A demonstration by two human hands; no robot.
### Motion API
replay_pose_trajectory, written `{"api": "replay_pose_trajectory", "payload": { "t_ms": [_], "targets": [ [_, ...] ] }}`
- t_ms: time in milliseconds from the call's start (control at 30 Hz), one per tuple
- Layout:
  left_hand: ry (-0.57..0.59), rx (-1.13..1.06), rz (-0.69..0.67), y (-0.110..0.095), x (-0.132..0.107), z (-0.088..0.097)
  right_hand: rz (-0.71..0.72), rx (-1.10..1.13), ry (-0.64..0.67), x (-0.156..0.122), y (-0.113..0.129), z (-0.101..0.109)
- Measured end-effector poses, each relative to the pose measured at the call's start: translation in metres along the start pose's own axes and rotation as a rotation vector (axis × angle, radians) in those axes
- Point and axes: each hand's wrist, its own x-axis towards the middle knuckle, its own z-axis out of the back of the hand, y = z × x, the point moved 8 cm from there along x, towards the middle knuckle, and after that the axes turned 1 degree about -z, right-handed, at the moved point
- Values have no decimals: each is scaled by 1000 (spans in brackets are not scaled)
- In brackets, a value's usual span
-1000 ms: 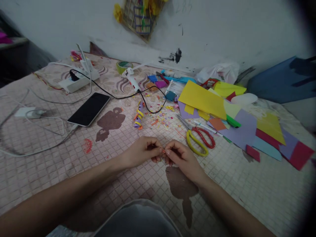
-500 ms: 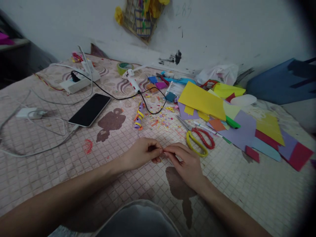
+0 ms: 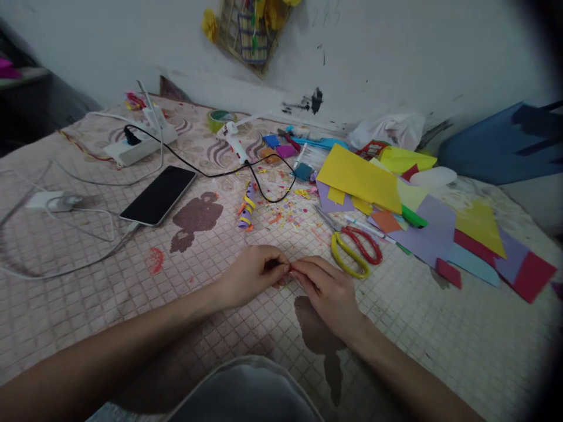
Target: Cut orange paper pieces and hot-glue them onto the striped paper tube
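Observation:
My left hand point(image 3: 257, 272) and my right hand point(image 3: 329, 293) meet fingertip to fingertip above the tablecloth point(image 3: 211, 346). Both are closed in a pinch. Whatever sits between the fingertips is tiny and mostly covered; only a hint of reddish colour shows there. Just right of my right hand lie scissors point(image 3: 354, 252) with one yellow and one red handle, blades apart. Beyond my left hand rests a small purple roll point(image 3: 247, 205) wrapped with a yellow strip and bearing orange bits. Small coloured scraps point(image 3: 290, 214) are scattered behind my fingers.
A phone point(image 3: 158, 196) on a charging cable and a power strip point(image 3: 141, 146) lie to the left. Farther back are a white glue gun point(image 3: 233, 140) with a black cord and green tape point(image 3: 220, 120). Coloured foam sheets point(image 3: 360, 176) overlap on the right.
The view has shifted very slightly. Both hands stay together in nearly the same place, with only small movements of the fingers.

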Motion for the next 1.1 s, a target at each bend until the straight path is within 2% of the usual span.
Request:
{"api": "replay_pose_trajectory", "payload": {
  "t_ms": [200,467,567,733,867,967,1100],
  "targets": [
    [7,92,-18,-1,0,0,6,-106,79,0,0,-6],
    [39,156,-3,-2,1,-1,84,-236,193,2,2,-13],
    [48,118,21,1,1,-1,33,-149,184,3,-1,-13],
    [29,23,97,11,2,3,-106,172,145,5,-10,-6],
    [27,-54,113,15,3,2,-225,270,121,6,-20,-3],
    [36,-55,122,16,2,1,-238,291,136,6,-22,-6],
    [51,-63,116,16,2,-2,-186,263,177,7,-17,-11]
  ]
}}
